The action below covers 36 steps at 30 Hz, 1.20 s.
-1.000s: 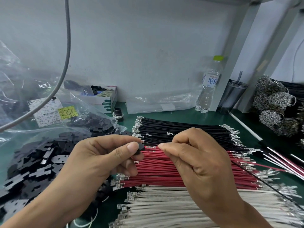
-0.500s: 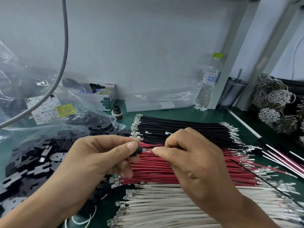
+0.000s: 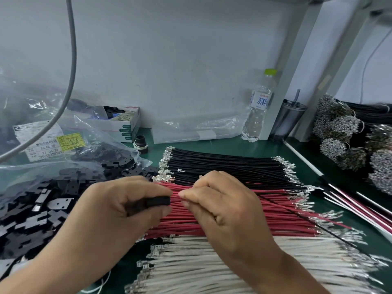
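Black plastic, a small part (image 3: 158, 202), is pinched in the grip of the left hand (image 3: 118, 209): it is held between the thumb on top and the curled fingers beneath, and only its right end is left showing. The grip of the right hand (image 3: 222, 209) is pressed together, thumb and forefinger tip to tip, with the other fingers curled in behind. A thin wire (image 3: 318, 227), black, is pinched there. Its end is lost in blur, but its length can be seen trailing from under the hand, down and to the right. The fingertips of the two hands are brought just beside each other, and whether they touch cannot be told.

Both hands are held above the red wires (image 3: 275, 215), which are laid flat on the green worktop (image 3: 233, 145) between black wires (image 3: 222, 164) behind and white wires (image 3: 233, 262) in front. A clear bag (image 3: 110, 145) spilling flat black pieces is seen to the left, and a bottle (image 3: 257, 111) is stood by the wall.
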Available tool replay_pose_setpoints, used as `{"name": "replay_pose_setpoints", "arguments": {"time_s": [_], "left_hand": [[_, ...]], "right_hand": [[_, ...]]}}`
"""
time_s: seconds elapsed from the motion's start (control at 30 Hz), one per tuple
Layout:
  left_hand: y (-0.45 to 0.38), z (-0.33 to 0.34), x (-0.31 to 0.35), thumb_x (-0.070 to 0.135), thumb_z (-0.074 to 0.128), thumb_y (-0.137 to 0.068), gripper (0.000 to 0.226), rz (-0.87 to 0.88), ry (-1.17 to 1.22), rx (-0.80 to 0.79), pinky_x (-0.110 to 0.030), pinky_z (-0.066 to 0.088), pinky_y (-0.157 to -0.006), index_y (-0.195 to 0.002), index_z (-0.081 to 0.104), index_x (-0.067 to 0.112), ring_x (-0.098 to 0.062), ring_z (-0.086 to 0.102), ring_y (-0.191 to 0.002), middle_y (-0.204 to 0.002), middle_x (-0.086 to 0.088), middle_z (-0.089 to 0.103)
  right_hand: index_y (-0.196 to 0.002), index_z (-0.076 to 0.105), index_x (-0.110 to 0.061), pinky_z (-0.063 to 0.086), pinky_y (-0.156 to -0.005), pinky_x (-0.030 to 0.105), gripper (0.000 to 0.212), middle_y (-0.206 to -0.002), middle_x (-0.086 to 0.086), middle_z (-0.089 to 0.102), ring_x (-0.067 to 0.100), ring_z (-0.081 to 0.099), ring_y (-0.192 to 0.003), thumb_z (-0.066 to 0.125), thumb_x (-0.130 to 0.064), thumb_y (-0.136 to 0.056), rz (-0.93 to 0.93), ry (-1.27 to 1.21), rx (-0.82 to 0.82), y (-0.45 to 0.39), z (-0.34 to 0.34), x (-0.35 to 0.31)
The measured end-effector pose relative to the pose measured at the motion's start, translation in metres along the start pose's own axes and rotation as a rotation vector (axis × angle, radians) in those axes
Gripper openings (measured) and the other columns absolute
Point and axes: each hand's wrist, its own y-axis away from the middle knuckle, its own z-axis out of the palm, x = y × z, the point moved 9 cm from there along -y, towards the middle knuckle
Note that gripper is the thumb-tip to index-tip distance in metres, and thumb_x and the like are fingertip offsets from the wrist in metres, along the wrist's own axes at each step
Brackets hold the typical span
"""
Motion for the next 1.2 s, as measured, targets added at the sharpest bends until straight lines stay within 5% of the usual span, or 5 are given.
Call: {"name": "replay_pose_setpoints", "arguments": {"time_s": [0.17,0.43,0.73,0.97,1.2], "left_hand": [[0.002,0.005,-0.009,0.010,0.089,-0.063,0.036,-0.080,0.172,0.026,-0.003,0.043,-0.041,-0.074,0.082,0.044,0.004,0.058,-0.036,-0.055,0.003,0.075],[0.002,0.009,-0.011,0.023,0.086,-0.062,0.024,-0.045,0.211,-0.035,-0.013,0.057,-0.053,-0.077,0.083,0.040,-0.011,0.073,-0.049,-0.062,0.002,0.078],[0.006,0.015,0.000,0.027,0.086,-0.071,0.025,0.080,-0.012,-0.077,-0.011,0.056,-0.059,-0.089,0.080,0.043,0.003,0.072,-0.063,-0.079,0.022,0.076],[0.004,0.015,0.000,0.046,0.073,-0.072,0.022,0.101,-0.093,-0.079,-0.013,0.057,-0.061,-0.090,0.083,0.039,0.006,0.071,-0.072,-0.085,0.030,0.074],[0.005,0.016,-0.005,0.050,0.072,-0.072,0.025,0.077,-0.109,-0.074,-0.024,0.062,-0.063,-0.094,0.081,0.045,0.004,0.073,-0.076,-0.090,0.033,0.073]], "right_hand": [[-0.086,0.070,-0.018,0.049,-0.065,0.032,0.012,-0.085,-0.008,0.062,0.012,0.056,-0.078,0.067,-0.027,-0.093,-0.012,0.020,-0.031,-0.001,0.002,0.001],[-0.084,0.069,-0.015,0.047,-0.064,0.031,0.015,-0.082,-0.006,0.061,0.013,0.054,-0.075,0.065,-0.024,-0.096,-0.119,0.036,-0.077,-0.001,0.007,-0.007],[-0.079,0.071,-0.041,0.048,-0.074,0.028,0.011,-0.086,-0.020,0.061,0.001,0.058,-0.090,0.068,-0.051,-0.084,0.580,0.331,-0.325,0.011,-0.026,0.129],[-0.072,0.068,-0.037,0.043,-0.065,0.023,0.016,-0.077,-0.025,0.064,-0.006,0.058,-0.075,0.067,-0.040,-0.088,0.580,0.347,-0.427,0.005,-0.011,0.133],[-0.086,0.065,-0.033,0.053,-0.068,0.026,0.014,-0.070,-0.012,0.069,0.000,0.067,-0.065,0.063,-0.024,-0.096,0.522,-0.028,-0.073,-0.057,-0.050,0.126]]}}
